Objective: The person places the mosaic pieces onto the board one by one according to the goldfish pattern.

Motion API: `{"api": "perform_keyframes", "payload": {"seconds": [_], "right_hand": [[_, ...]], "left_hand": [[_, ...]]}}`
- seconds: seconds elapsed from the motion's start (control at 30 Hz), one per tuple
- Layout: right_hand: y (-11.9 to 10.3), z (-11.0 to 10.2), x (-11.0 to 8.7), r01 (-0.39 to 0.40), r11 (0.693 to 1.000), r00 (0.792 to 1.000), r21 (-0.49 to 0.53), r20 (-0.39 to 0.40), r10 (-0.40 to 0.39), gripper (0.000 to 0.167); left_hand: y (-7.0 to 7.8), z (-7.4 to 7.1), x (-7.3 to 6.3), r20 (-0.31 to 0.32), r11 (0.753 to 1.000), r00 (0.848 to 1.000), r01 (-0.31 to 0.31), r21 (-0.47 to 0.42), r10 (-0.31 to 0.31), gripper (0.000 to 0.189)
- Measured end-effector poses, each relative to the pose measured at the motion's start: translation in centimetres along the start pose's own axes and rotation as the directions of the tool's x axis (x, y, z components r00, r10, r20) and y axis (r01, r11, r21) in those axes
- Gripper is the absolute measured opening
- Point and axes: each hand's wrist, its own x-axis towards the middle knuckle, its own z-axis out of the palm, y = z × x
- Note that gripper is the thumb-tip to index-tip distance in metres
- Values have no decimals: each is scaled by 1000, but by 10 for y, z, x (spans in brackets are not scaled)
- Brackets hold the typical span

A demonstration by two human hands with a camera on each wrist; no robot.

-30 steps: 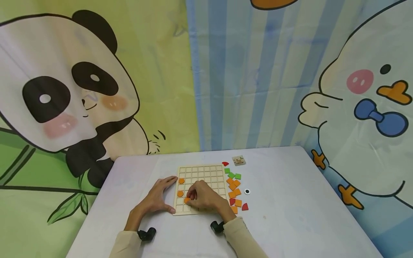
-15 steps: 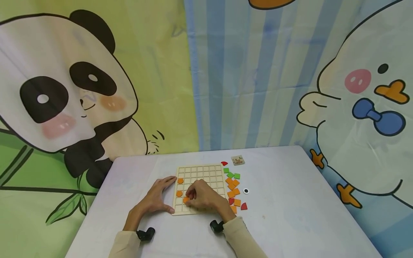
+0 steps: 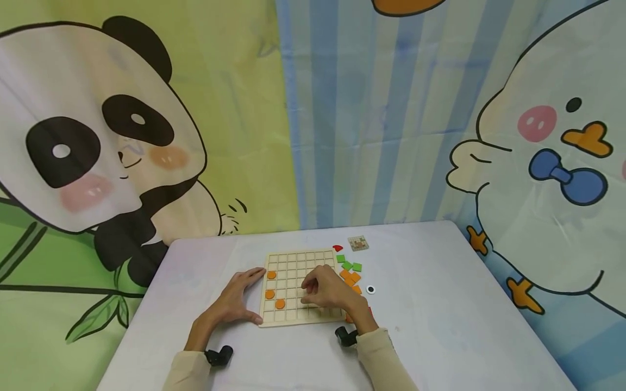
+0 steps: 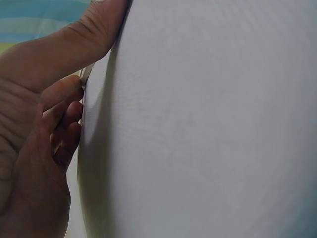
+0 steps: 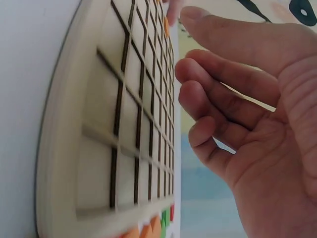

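A wooden grid board (image 3: 293,266) lies on the white table (image 3: 430,326). Three orange round pieces (image 3: 280,303) sit in cells near its left side. My left hand (image 3: 242,297) rests against the board's left edge, fingers along the side and thumb at the front corner; the left wrist view shows this left hand (image 4: 44,124) touching the rim. My right hand (image 3: 320,288) hovers over the board's right half with loosely curled fingers. In the right wrist view the right hand (image 5: 233,99) is empty above the board (image 5: 124,124).
Loose pieces lie right of the board: green squares (image 3: 347,265), orange tiles (image 3: 351,276), a red piece (image 3: 337,248), a small picture card (image 3: 358,243) and a black-and-white round piece (image 3: 370,289). Cartoon curtains hang close behind the table.
My right hand has let go of the orange piece at the board's lower left, leaving it in its cell, and has moved right over the board. The left hand has stayed put.
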Motion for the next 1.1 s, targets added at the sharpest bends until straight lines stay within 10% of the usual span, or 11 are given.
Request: {"api": "perform_keyframes", "payload": {"seconds": [0.6,1.1], "right_hand": [[21,-63,-54,-129,987,991,-93,-49,125,25],[39,-77,-104,-330,938,943,-111,-90,321,31]], "left_hand": [[-1,1,-1,-1,1000,1000,13,9,-13,142],[-2,1,-2,-7,1000,1000,6,-8,-6,143]]}}
